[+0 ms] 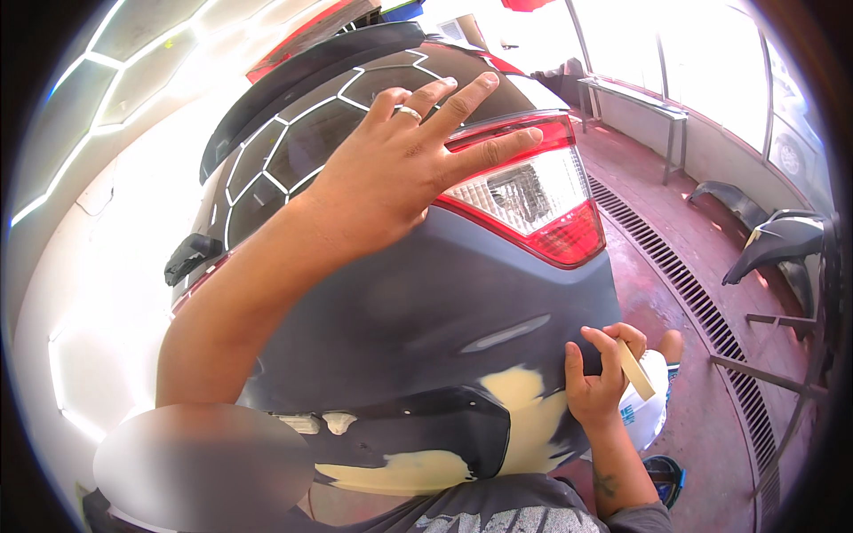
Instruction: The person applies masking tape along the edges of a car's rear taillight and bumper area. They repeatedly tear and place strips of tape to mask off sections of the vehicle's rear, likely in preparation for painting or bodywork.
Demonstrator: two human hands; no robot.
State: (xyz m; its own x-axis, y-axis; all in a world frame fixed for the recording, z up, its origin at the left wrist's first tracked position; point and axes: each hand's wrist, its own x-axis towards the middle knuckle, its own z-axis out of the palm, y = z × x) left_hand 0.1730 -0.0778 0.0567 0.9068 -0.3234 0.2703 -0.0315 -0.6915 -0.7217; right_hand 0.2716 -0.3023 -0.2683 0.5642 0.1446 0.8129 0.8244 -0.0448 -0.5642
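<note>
My left hand (404,147) reaches over the tail light (524,200) of a dark grey car, fingers spread and a ring on one finger. Its index finger lies across the light's red upper part; the other fingers extend over the rear window (311,138). A cream roll of masking tape (636,369) is in my right hand (600,373), beside the bumper's right edge. My right fingers are bent, and the roll shows nearly edge-on behind them. Patches of pale yellow filler (520,413) cover parts of the grey bodywork (382,311) below the light.
A slotted floor drain (693,284) curves along the right. Beyond it are dark loose car parts (782,244), a metal stand (773,373) and a narrow bench (631,96). White cloth (653,395) and a shoe (666,480) show beside my right arm. A blurred oval hides the lower left.
</note>
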